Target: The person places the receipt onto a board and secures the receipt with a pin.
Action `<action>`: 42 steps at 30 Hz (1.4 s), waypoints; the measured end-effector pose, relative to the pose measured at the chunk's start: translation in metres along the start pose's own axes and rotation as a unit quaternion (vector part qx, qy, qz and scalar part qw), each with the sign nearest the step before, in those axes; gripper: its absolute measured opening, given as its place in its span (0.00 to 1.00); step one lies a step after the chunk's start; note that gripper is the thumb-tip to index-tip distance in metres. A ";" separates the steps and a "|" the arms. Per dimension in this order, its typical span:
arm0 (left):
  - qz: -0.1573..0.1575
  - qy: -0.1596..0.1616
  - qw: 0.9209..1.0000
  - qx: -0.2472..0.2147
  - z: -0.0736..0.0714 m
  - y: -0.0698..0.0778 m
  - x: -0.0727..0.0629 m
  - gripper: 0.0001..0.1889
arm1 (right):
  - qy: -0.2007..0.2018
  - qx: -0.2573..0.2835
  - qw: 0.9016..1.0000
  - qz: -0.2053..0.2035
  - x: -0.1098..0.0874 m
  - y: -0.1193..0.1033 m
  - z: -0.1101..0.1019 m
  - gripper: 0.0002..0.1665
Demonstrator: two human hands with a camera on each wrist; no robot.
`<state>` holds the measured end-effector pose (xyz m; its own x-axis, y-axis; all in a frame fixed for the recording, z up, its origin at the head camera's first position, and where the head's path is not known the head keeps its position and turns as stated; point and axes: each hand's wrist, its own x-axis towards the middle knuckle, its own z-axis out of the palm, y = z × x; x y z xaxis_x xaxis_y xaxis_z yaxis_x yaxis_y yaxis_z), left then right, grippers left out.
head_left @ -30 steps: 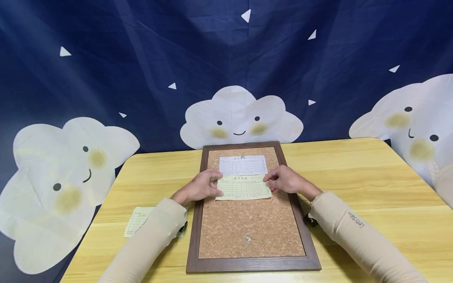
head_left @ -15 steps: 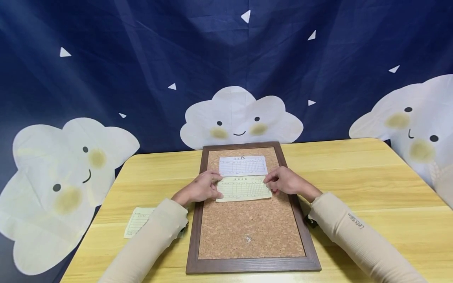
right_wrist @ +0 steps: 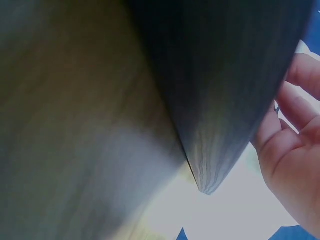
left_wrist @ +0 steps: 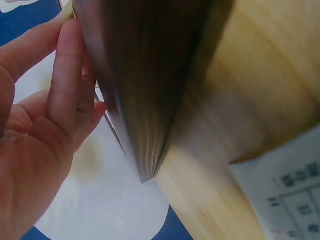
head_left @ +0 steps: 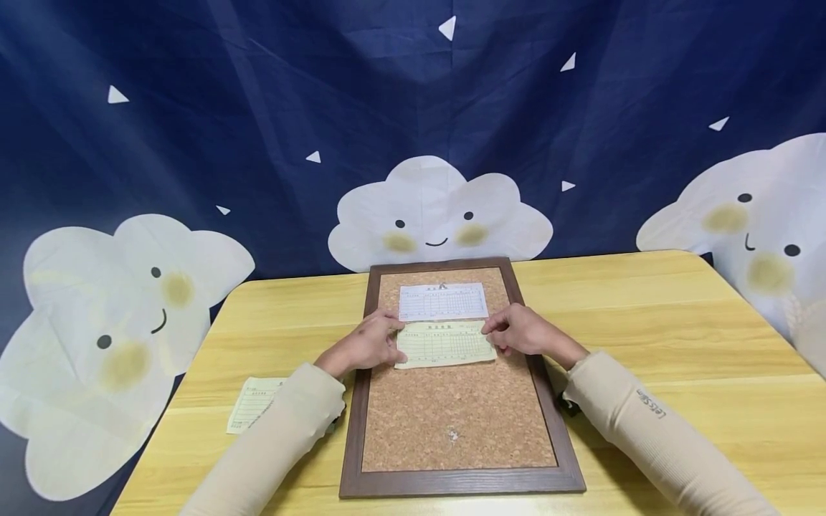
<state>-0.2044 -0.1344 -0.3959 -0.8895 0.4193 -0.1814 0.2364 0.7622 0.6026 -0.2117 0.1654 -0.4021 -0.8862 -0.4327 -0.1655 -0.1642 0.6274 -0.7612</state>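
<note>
A yellow printed form slip lies across the upper middle of a framed cork board. At its left edge, my left hand grips it with thumb and fingers. My right hand pinches the slip's right edge. Just above it on the cork is a white form slip, with a small pin-like thing at its top. In the left wrist view, the left fingers are beside the dark frame. The right fingers appear past the frame's edge in the right wrist view.
Another yellow slip lies on the wooden table, left of the board and partly under the left forearm. A small shiny clump, perhaps pins, sits low on the cork. A blue curtain with clouds hangs behind.
The yellow slip has come slightly nearer, opening a thin gap below the white slip, and then stayed almost still. Both hands keep hold of its edges.
</note>
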 end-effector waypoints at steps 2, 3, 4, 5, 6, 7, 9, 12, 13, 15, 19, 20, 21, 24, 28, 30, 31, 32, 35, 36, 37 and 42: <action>0.002 0.002 1.000 0.010 0.000 0.001 0.000 0.33 | 0.001 -0.002 1.000 0.002 0.000 0.000 0.000 0.09; 0.003 0.003 1.000 0.015 0.000 0.001 -0.001 0.33 | 0.002 -0.003 1.000 0.003 0.000 -0.001 0.000 0.09; 0.002 0.002 1.000 0.018 -0.001 0.002 -0.001 0.33 | 0.003 -0.005 1.000 0.004 0.000 -0.001 0.000 0.09; 0.000 0.002 1.000 0.018 -0.001 0.002 -0.001 0.32 | 0.004 -0.006 1.000 0.005 0.000 -0.001 0.000 0.09; -0.001 0.001 1.000 0.018 -0.001 0.003 -0.001 0.32 | 0.004 -0.008 1.000 0.006 0.000 -0.002 0.000 0.09; -0.003 0.000 1.000 0.018 -0.001 0.003 -0.001 0.32 | 0.004 -0.009 1.000 0.006 0.000 -0.002 0.000 0.09; -0.007 -0.002 1.000 0.019 -0.001 0.004 -0.002 0.32 | 0.005 -0.010 1.000 0.007 0.000 -0.002 0.001 0.09; -0.009 -0.003 1.000 0.016 0.000 0.005 -0.002 0.32 | 0.004 -0.014 1.000 0.007 0.000 -0.001 0.001 0.09; -0.009 -0.003 1.000 0.015 0.000 0.005 -0.002 0.32 | 0.004 -0.016 1.000 0.007 0.000 -0.001 0.001 0.09; -0.007 -0.001 1.000 0.012 0.000 0.005 -0.003 0.32 | 0.004 -0.017 1.000 0.006 0.000 0.000 0.001 0.10; 0.007 0.004 1.000 0.019 0.001 0.004 -0.004 0.31 | 0.005 -0.013 1.000 0.013 -0.001 0.000 0.001 0.10; 0.012 0.006 1.000 0.025 0.002 0.003 -0.004 0.30 | 0.006 -0.012 1.000 0.014 -0.002 0.000 0.001 0.10; 0.018 0.007 0.999 0.031 0.002 0.003 -0.005 0.30 | 0.006 -0.011 1.000 0.016 -0.002 -0.001 0.001 0.10; 0.050 0.009 0.997 0.064 0.002 0.003 -0.007 0.24 | 0.010 -0.009 1.000 0.022 -0.002 -0.001 0.001 0.10; 0.087 0.004 0.990 0.110 0.002 0.005 -0.010 0.17 | 0.015 -0.017 1.000 0.021 -0.002 -0.001 0.002 0.11; 0.087 -0.004 0.988 0.124 0.003 0.006 -0.012 0.18 | 0.016 -0.022 1.000 0.016 -0.002 0.000 0.003 0.11; 0.087 -0.005 0.988 0.128 0.004 0.006 -0.013 0.18 | 0.016 -0.024 0.999 0.014 -0.002 0.000 0.003 0.11; 0.090 -0.003 0.987 0.134 0.004 0.006 -0.014 0.19 | 0.017 -0.024 0.999 0.013 -0.001 0.000 0.003 0.11; 0.123 -0.003 0.978 0.167 0.007 0.006 -0.016 0.13 | 0.017 -0.025 0.999 0.011 -0.001 0.001 0.004 0.11; 0.140 0.001 0.974 0.176 0.008 0.006 -0.017 0.10 | 0.016 -0.026 0.999 0.011 -0.001 0.000 0.004 0.11; 0.155 0.005 0.971 0.184 0.009 0.006 -0.018 0.08 | 0.017 -0.026 0.999 0.011 -0.001 0.000 0.004 0.11; 0.178 0.000 0.964 0.197 0.010 0.005 -0.019 0.10 | 0.014 -0.028 0.999 0.010 -0.002 0.000 0.004 0.11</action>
<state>-0.1820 -0.1335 -0.3975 -0.7244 0.6892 -0.0165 0.6574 0.6979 0.2843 -0.2080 0.1634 -0.4042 -0.9015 -0.4011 -0.1626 -0.1687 0.6716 -0.7215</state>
